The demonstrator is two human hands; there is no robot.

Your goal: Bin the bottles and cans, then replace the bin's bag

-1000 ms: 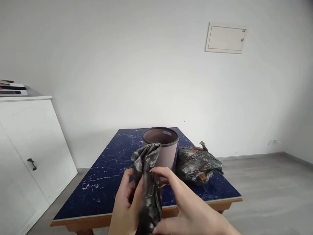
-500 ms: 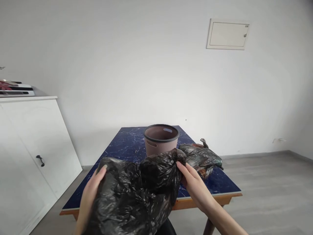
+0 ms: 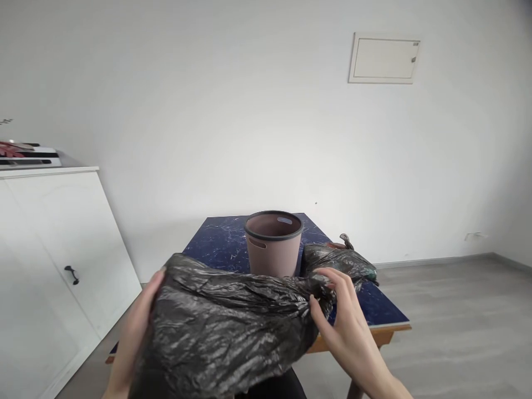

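Note:
A crinkled black plastic bag [image 3: 224, 327] is stretched between my two hands in front of the table. My left hand [image 3: 135, 327] grips its left edge, with the fingers mostly hidden behind the plastic. At the other end, my right hand [image 3: 343, 321] pinches the gathered right side between thumb and fingers. Just beyond the bag, a brownish-pink trash can [image 3: 274, 252] with a dark rim stands upright on the table; the bag covers its base. To its right lies a filled, knotted black bag [image 3: 336, 260], partly behind my right hand.
The blue marble-patterned table [image 3: 220, 238] has a wooden edge and reaches to the wall. A white cabinet [image 3: 54, 266] stands at the left, with items on top [image 3: 29, 155]. Grey floor [image 3: 449, 321] lies to the right. A panel [image 3: 384, 58] is set in the wall.
The plastic bag, bunched and sagging before, is now pulled wider and flatter. My left hand has shifted left, and my right hand has moved right and changed its grip.

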